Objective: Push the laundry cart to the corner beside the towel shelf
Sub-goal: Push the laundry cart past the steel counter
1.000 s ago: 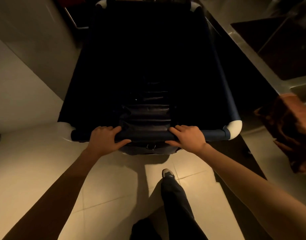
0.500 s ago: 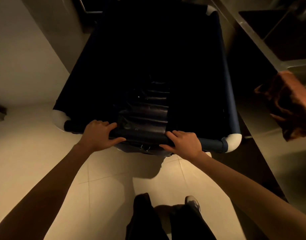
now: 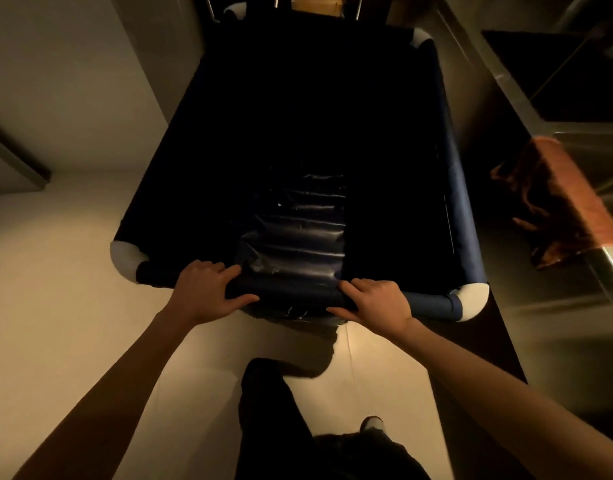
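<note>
The laundry cart [image 3: 457, 188] is a deep bin of dark navy fabric with white corner pieces, and it fills the middle of the head view. Its inside is black, with a shiny dark liner showing near me. My left hand [image 3: 208, 292] grips the padded near rail left of centre. My right hand [image 3: 377, 301] grips the same rail right of centre. Both arms reach forward to the rail. The cart's far end sits against metal legs [image 3: 358, 8] at the top of the frame.
A pale wall [image 3: 73, 81] runs along the cart's left side. On the right a steel counter [image 3: 547, 109] holds a brown-orange cloth [image 3: 554, 202] hanging over its edge. Tiled floor [image 3: 73, 271] spreads around my legs and shoe [image 3: 372, 424].
The cart has rolled forward, deeper between the wall and the steel counter. I have stepped after it, and my feet have changed places. Both hands keep the same hold on the rail.
</note>
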